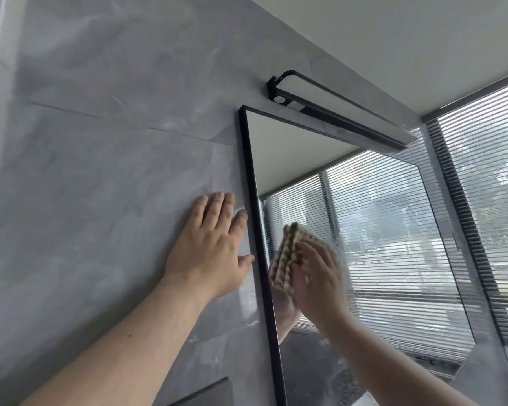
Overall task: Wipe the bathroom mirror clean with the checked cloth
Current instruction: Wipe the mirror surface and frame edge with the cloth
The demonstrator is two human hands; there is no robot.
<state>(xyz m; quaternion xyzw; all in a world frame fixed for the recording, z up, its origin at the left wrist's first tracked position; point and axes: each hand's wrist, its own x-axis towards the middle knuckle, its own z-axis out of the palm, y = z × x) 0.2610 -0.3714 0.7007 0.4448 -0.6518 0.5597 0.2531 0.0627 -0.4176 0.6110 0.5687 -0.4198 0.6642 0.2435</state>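
The right hand [317, 276] is motion-blurred and covers most of the checked cloth [285, 256]. Only a folded edge shows at the hand's 10 o'clock, and it is unclear whether the fingers curl round it. The mirror [364, 230] runs out of view at 6 o'clock. Both forearms are cut off along the bottom. A dark slab [208, 394] at 7 o'clock is cropped and unidentifiable.

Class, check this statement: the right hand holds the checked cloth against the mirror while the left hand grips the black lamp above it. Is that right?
No. In the head view the left hand lies flat on the grey wall beside the mirror, not on the lamp; the right hand does hold the checked cloth against it.
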